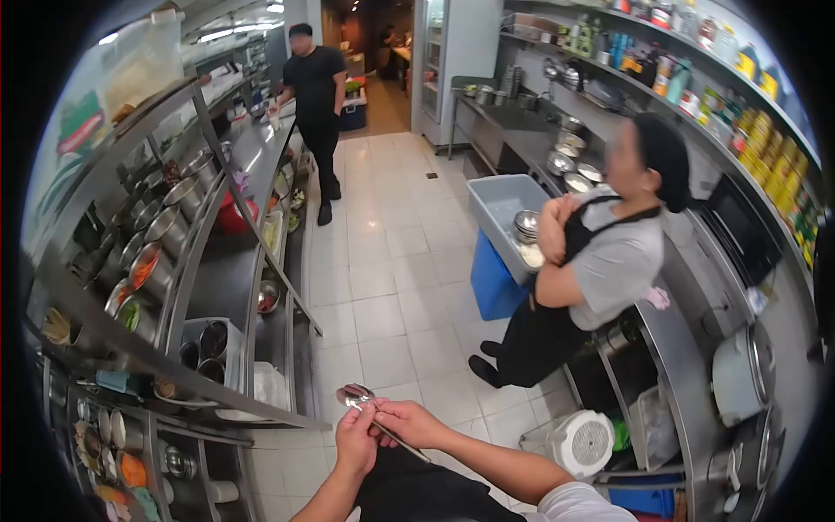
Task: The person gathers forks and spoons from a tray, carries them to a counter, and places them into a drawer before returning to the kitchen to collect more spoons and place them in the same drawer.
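Metal spoons [355, 395] are held together low in the middle of the head view, their bowls pointing up and left. My left hand [355, 439] is closed round them just below the bowls. My right hand [409, 424] is closed on the same utensils, its fingertips touching those of my left hand. A thin metal handle sticks out below my right hand, toward the lower right. How many utensils there are I cannot tell. Both hands are in front of a black apron [422, 491].
A person [600, 244] with folded arms stands at right by a grey tub [487, 200] on a blue bin [497, 278]. Another person [315, 96] stands farther back. Steel shelving [209, 278] lines the left, a counter [670, 348] the right. A white round appliance [583, 444] sits low right.
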`<move>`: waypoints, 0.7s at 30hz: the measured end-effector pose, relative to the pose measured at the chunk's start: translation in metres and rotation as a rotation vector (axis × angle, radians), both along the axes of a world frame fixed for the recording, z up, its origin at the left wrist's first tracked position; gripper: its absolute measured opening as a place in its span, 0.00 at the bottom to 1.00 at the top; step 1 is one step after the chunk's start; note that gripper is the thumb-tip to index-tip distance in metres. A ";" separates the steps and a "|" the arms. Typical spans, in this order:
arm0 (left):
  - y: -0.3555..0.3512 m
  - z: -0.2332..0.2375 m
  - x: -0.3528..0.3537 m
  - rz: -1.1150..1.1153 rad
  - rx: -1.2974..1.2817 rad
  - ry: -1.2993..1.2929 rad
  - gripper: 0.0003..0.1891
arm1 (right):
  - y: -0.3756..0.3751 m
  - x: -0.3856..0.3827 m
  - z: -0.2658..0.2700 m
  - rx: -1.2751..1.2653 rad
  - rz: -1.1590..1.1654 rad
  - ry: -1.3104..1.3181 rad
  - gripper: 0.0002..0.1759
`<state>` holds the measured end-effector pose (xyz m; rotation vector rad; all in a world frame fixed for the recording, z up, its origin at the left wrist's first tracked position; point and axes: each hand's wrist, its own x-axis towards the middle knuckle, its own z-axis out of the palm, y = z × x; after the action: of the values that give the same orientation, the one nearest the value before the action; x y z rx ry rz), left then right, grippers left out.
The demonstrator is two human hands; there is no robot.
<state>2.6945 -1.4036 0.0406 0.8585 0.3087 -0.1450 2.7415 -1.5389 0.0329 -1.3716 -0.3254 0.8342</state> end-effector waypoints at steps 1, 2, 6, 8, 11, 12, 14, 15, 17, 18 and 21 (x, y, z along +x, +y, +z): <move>0.004 -0.004 0.018 0.060 0.013 0.006 0.13 | 0.003 0.024 -0.003 -0.006 0.018 0.019 0.14; 0.009 -0.010 0.039 0.069 0.009 0.005 0.14 | 0.009 0.049 -0.007 -0.039 0.048 -0.012 0.14; 0.024 -0.022 0.157 0.172 0.066 0.062 0.14 | 0.031 0.161 -0.018 -0.023 0.059 -0.030 0.14; 0.032 -0.014 0.220 0.093 0.032 0.069 0.14 | 0.036 0.216 -0.004 0.028 -0.053 0.014 0.14; 0.038 0.008 0.317 -0.013 0.051 0.021 0.14 | 0.031 0.300 0.024 0.012 -0.168 0.126 0.13; 0.036 0.015 0.348 -0.098 0.058 -0.003 0.14 | 0.026 0.325 0.026 0.043 -0.191 0.107 0.13; 0.030 0.029 0.398 -0.171 0.078 0.009 0.15 | 0.018 0.365 0.034 0.044 -0.258 0.104 0.13; 0.028 0.036 0.427 -0.208 0.095 0.006 0.15 | 0.016 0.389 0.038 0.040 -0.290 0.087 0.14; 0.027 0.039 0.479 -0.298 0.079 0.006 0.15 | 0.014 0.434 0.044 0.052 -0.349 0.104 0.14; 0.026 0.037 0.505 -0.334 0.086 0.005 0.15 | 0.012 0.456 0.042 0.055 -0.373 0.130 0.14; 0.022 0.017 0.590 -0.389 0.133 -0.022 0.14 | 0.005 0.534 0.024 0.051 -0.367 0.061 0.14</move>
<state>3.2843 -1.3815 0.0574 1.0458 0.1280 -0.4804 3.2757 -1.5336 0.0570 -1.3045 -0.0428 0.5567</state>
